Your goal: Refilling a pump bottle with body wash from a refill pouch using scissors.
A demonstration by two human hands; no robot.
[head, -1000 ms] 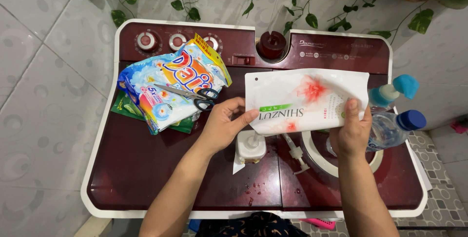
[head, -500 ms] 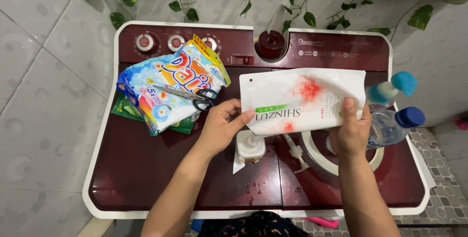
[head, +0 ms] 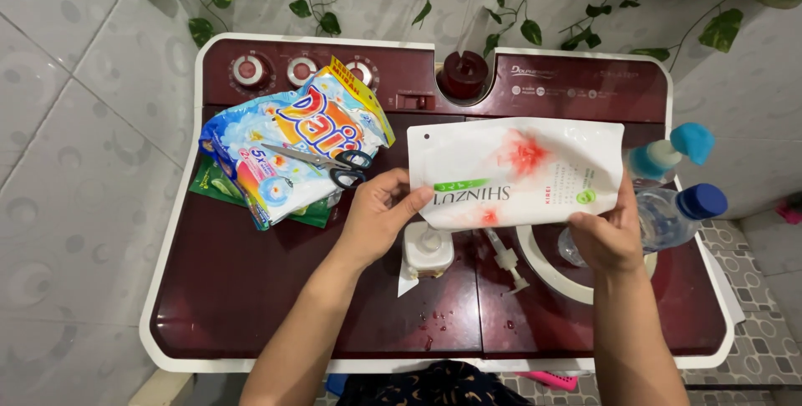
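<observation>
The left hand (head: 378, 220) and the right hand (head: 608, 237) are pinching 1 white refill pouch (head: 518, 172) above 1 maroon washing machine (head: 251, 289), beside 1 pair of scissors (head: 322, 164) and 2 blue-capped bottles (head: 677, 205).

The pouch (head: 515, 172) is a flat, white refill pack of flexible plastic, printed with a red flower burst near its middle, a smaller red bloom at the lower edge and a green stripe by the lettering; it is held sideways and upside down, print facing the camera, above the maroon washer top; its left edge is pinched in the left hand (head: 378, 220), its lower right corner in the right hand (head: 610, 237); its surface is slightly creased; the top right corner curls.
</observation>
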